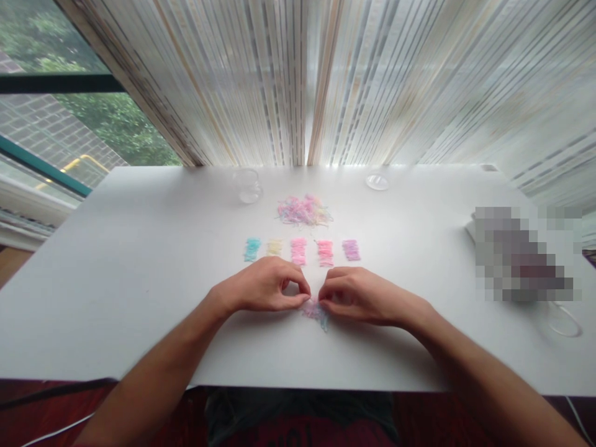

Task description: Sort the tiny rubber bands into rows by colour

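Over a small heap of mixed pastel strands near me, both hands are in a pinch. My left hand has thumb and forefinger together at the heap's left edge. My right hand pinches at its right edge. Whatever is between the fingertips is too small to make out. Just beyond my hands runs a row of small colour-sorted stacks: blue, yellow, light pink, deeper pink and purple. Part of the yellow stack lies behind my left hand. Farther back sits a larger mixed pile of strands.
On the white table, a clear jar stands at the back left and a clear round lid lies at the back right. A blurred-out object with a white cord is on the right. Striped curtains hang behind.
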Motion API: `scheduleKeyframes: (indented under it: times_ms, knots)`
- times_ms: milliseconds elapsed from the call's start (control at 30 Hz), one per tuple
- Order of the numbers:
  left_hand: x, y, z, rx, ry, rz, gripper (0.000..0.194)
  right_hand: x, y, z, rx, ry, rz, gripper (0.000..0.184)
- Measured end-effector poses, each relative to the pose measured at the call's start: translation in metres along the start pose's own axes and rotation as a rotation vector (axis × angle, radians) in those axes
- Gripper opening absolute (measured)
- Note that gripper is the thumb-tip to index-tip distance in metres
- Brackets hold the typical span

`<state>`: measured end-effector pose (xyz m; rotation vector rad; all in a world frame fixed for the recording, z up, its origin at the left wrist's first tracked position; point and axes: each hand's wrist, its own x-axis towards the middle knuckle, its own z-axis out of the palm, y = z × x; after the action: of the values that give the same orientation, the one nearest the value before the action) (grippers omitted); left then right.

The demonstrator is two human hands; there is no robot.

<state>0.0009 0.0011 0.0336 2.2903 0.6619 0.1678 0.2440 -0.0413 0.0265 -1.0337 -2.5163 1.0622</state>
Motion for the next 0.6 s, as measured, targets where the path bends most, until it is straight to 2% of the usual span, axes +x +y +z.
scheduleKeyframes:
  times_ms: [400,600]
  knots:
    - [-0.0004,-0.0009,0.0007,0.004,0.011,-0.028,0.015,-0.0008,-0.0011,-0.0029,-0.016,0.007,0.025,0.012]
    - [-0.0007,-0.0014,0.001,0.002,0.014,-0.02,0.015,0.0001,-0.0007,-0.001,0.004,0.058,0.017,0.015]
